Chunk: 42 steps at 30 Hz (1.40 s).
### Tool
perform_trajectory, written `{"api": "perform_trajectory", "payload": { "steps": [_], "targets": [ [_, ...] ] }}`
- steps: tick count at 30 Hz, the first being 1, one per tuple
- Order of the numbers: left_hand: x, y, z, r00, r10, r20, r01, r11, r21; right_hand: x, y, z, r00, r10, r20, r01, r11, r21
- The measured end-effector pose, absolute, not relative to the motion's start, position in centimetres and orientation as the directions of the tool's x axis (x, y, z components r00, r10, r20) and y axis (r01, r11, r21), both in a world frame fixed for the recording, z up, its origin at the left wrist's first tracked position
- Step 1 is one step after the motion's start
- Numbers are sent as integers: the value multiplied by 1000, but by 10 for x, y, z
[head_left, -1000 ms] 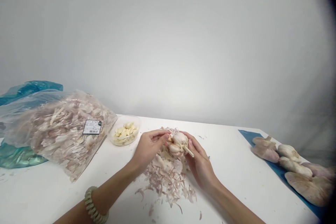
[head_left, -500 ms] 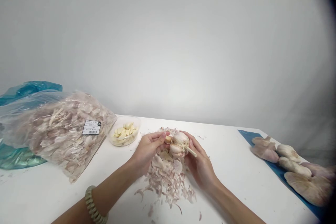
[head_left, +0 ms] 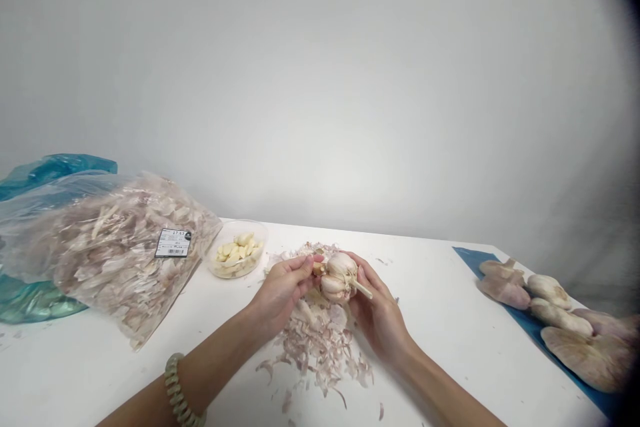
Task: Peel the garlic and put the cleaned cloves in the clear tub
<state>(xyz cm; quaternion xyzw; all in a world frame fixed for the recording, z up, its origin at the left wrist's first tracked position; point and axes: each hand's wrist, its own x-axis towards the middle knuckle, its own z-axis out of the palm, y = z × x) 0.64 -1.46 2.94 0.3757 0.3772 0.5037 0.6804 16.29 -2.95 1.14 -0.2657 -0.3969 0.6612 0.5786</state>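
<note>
White tabletop (head_left: 450, 353): it stretched across the view, below a plain grey wall (head_left: 320, 80).
Plastic bag (head_left: 115, 247): clear, stuffed with papery garlic skins, and lying at the left on a teal plastic sheet (head_left: 50, 173), with a price label (head_left: 173, 243) on its front.
Blue mat (head_left: 520, 320): at the right, holding pale pinkish lumps (head_left: 590, 340) I couldn't name.
Skin pile (head_left: 320, 347): loose, under the hands.
Plastic tub (head_left: 250, 227): just beyond the left hand, holding peeled cloves (head_left: 235, 252).
Garlic bulb (head_left: 340, 278): held above the pile, stem (head_left: 363, 289) pointing right.
Right hand (head_left: 380, 320): curled, its fingers (head_left: 363, 273) cupping the bulb.
Left hand (head_left: 283, 290): closed, its fingertips (head_left: 306, 263) pinching a yellowish clove (head_left: 318, 269) at the bulb's side.
Beaded bracelet (head_left: 176, 390): on the left wrist.
</note>
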Motion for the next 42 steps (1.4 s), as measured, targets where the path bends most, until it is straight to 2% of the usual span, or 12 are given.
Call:
{"api": "perform_trajectory", "payload": {
  "steps": [42],
  "targets": [
    [-2,-15,38,254,946,-201,-471,302,828,162,-32,14,-158,982,99,-606,-18,-795]
  ]
}}
